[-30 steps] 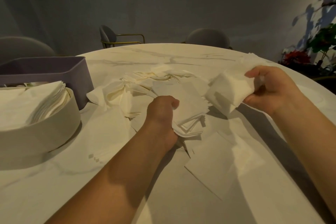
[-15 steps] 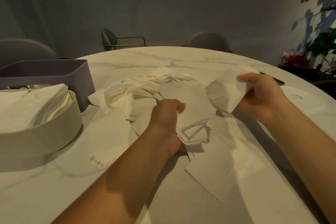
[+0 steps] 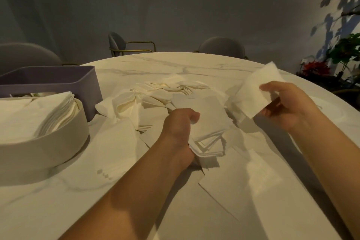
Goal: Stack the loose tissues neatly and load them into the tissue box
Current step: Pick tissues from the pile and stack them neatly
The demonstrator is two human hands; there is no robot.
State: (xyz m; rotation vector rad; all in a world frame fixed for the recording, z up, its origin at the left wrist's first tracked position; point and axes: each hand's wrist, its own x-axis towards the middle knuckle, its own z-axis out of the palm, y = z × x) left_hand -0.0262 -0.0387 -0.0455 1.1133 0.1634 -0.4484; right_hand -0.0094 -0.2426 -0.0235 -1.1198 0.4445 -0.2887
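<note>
My left hand [image 3: 180,132] grips a small stack of white tissues [image 3: 208,130] just above the table's middle. My right hand [image 3: 286,105] holds a single white tissue [image 3: 255,91] up at the right, pinched between thumb and fingers. Loose tissues [image 3: 155,99] lie in a scattered heap behind the stack, and flat ones [image 3: 247,185] lie spread in front of it. At the left stands a cream oval tissue box [image 3: 44,148] holding a tilted pile of tissues [image 3: 39,111].
A purple rectangular bin [image 3: 58,82] stands behind the cream box. The round marble table [image 3: 58,200] has grey chairs [image 3: 124,45] beyond its far edge. Plants [image 3: 342,58] stand at the right, past the table rim.
My right hand has lifted its tissue up and to the right, away from the stack, and the tissue now hangs more spread out. My left hand keeps hold of the stack in place.
</note>
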